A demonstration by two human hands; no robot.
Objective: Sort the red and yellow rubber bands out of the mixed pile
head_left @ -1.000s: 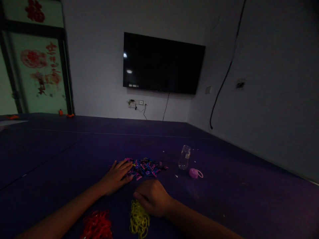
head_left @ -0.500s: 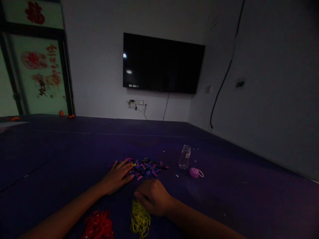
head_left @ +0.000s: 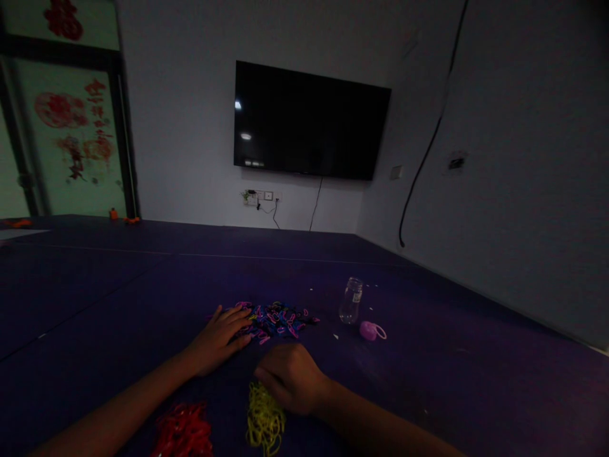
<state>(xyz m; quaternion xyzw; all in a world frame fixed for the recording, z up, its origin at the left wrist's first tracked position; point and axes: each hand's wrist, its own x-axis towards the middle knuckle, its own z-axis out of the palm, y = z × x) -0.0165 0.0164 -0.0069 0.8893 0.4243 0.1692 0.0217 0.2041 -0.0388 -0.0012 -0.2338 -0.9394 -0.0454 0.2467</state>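
Observation:
My left hand (head_left: 221,339) lies with fingers spread on the left side of a pile of mixed pink, blue and dark rubber bands (head_left: 280,319). A bit of yellow shows by its fingertips. My right hand (head_left: 290,376) is curled, its fingers bent down at the top edge of a heap of yellow rubber bands (head_left: 264,420). What its fingertips hold, if anything, is hidden. Left of the yellow heap lies a heap of red rubber bands (head_left: 184,431), cut off by the lower picture edge.
A clear bottle (head_left: 351,301) stands uncapped to the right of the mixed pile. Beside it lies a pink cap with a loop (head_left: 368,331). White scraps (head_left: 335,336) dot the purple surface (head_left: 428,355). A television (head_left: 311,120) hangs on the wall behind.
The yellow bit by my left fingertips shows less than before. Both hands keep nearly the same place; the whole view has shifted slightly.

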